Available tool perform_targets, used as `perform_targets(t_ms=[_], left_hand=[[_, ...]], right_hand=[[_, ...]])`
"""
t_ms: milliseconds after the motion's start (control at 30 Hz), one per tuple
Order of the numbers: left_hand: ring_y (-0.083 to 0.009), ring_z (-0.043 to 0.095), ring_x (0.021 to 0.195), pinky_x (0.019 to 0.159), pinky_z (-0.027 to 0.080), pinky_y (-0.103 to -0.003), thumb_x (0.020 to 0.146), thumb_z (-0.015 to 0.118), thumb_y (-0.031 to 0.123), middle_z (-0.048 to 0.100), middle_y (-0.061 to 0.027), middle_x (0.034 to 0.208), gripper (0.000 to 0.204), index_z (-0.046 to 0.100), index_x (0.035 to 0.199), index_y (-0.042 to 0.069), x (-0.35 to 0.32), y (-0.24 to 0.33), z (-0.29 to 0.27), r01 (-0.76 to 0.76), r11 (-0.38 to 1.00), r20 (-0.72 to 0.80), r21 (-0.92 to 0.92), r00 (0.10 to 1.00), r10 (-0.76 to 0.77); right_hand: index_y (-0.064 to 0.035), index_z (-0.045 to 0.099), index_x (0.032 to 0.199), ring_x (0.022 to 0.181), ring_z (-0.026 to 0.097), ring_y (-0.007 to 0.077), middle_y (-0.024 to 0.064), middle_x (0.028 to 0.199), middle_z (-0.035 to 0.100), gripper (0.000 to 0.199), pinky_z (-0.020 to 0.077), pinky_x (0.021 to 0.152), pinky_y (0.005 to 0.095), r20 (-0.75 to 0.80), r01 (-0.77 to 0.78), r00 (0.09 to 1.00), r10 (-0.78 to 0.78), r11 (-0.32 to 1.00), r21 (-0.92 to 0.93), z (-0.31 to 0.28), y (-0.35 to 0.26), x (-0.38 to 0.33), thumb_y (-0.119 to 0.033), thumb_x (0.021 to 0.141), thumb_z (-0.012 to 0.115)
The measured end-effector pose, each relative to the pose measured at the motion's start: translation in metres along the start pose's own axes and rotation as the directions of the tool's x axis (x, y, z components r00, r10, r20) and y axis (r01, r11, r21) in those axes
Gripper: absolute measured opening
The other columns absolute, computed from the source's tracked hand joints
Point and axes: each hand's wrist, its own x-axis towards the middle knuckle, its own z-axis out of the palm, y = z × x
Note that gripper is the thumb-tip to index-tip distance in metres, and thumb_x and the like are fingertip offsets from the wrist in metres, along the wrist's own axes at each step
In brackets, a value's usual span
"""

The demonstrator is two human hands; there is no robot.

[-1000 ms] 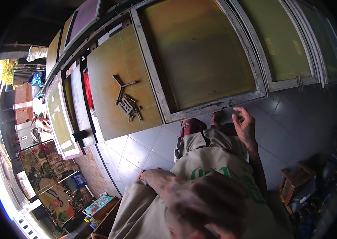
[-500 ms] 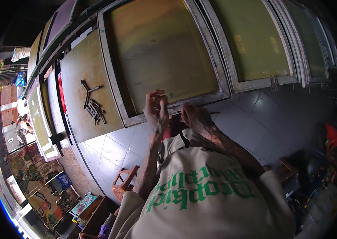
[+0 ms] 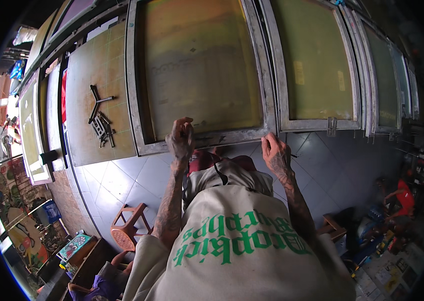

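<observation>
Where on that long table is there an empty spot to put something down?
The bare board left of the big framed screen has room above and below the metal clamp parts. The rest is crowded: framed screens lie side by side, and the left hand and right hand sit on the big screen's near edge. Between the hands, that frame rail is free.

Screen-printing workshop, framed mesh screens (image 3: pixel 199 70), tools (image 3: pixel 100 123)

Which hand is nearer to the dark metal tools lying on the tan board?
Left. The left hand grips the grey metal screen frame just right of the dark metal tools; the right hand holds it farther right.
</observation>
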Motion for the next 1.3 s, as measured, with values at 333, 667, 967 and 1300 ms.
perform_targets(t_ms=[333,667,967,1300], left_hand=[[-0.0167,0.046,0.044,0.047,0.039,-0.034,0.093,0.063,0.011,0.046,-0.0049,0.056,0.008,0.065,0.101,0.013,-0.002,-0.005,0.002,-0.024,0.995,0.031,0.092,0.999,0.021],[-0.0229,0.055,0.049,0.051,0.044,-0.037,0.091,0.064,0.01,0.054,-0.0066,0.061,0.011,0.064,0.101,0.014,0.002,-0.004,0.001,-0.035,0.989,0.052,0.143,0.998,0.028],[-0.0238,0.056,0.051,0.052,0.044,-0.038,0.091,0.064,0.009,0.053,-0.0062,0.06,0.011,0.064,0.1,0.015,-0.001,-0.003,0.001,-0.072,0.989,0.085,0.133,0.995,0.061],[-0.0233,0.058,0.049,0.05,0.044,-0.037,0.091,0.063,0.009,0.056,-0.0062,0.059,0.009,0.064,0.098,0.014,-0.002,-0.006,0.002,-0.118,0.985,0.067,0.123,0.992,0.111]], right_hand=[[-0.0057,0.053,0.085,0.06,0.061,0.037,0.0148,0.064,0.058,0.013,0.0467,0.052,0.0464,-0.022,0.039,0.999,-0.04,0.998,-0.049,-0.003,-0.002,0.002,-0.014,0.094,0.06],[-0.0061,0.052,0.087,0.066,0.062,0.0383,0.0159,0.073,0.06,0.014,0.0479,0.055,0.0465,0.071,0.064,0.995,-0.073,0.991,0.121,0.035,-0.055,0.004,-0.014,0.094,0.061],[-0.0096,0.056,0.091,0.064,0.066,0.0345,0.0124,0.07,0.063,0.012,0.0522,0.055,0.0453,0.133,0.053,0.989,-0.062,0.996,0.072,0.063,-0.079,0.006,-0.018,0.089,0.065],[-0.008,0.055,0.09,0.064,0.065,0.0355,0.0131,0.072,0.063,0.013,0.05,0.054,0.046,0.002,-0.03,1.0,0.03,0.999,-0.015,0.035,-0.042,0.0,-0.015,0.088,0.065]])
